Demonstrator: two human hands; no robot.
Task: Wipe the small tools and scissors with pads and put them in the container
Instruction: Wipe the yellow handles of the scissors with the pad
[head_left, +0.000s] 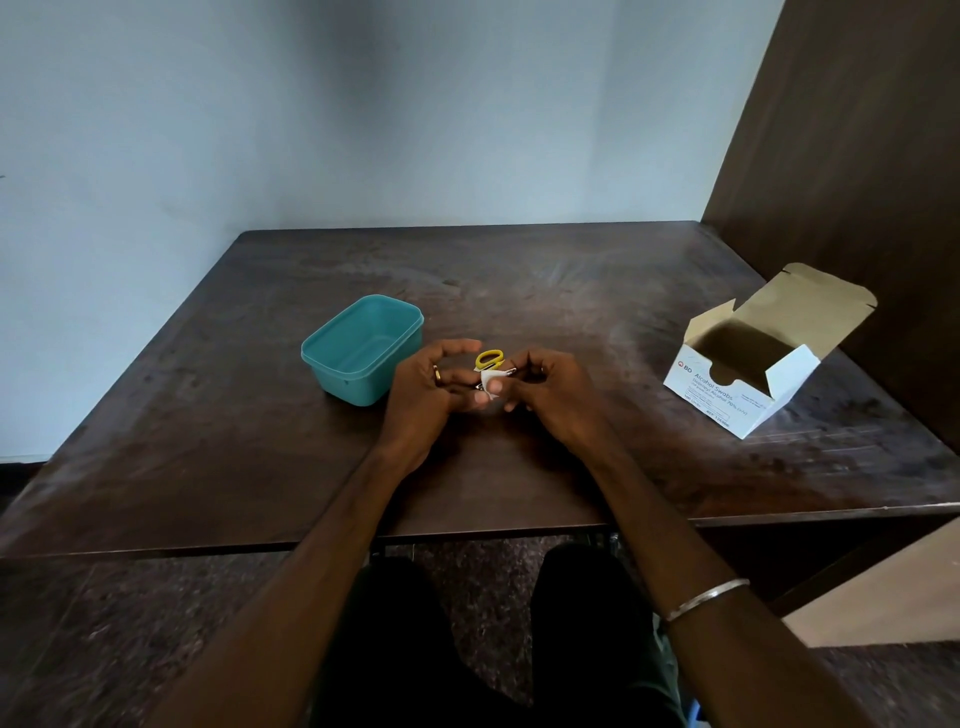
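Matt plastic container (363, 348), worn wooden table (571, 291)

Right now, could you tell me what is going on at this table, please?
A seated person holds small yellow-handled scissors between both hands over the table. The left hand pinches a white pad against the metal part, and the right hand grips the other end. The teal container beside them looks empty; an open swab box sits to the right.

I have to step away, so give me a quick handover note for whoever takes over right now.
Left hand: pinches a white pad around a small metal tool.
Right hand: holds the tool's other end.
Yellow-handled scissors: on the table, just behind the hands.
Teal container: open, looks empty.
Swab box: open, on the right.
Left: finish wiping, wipe scissors, put both in.
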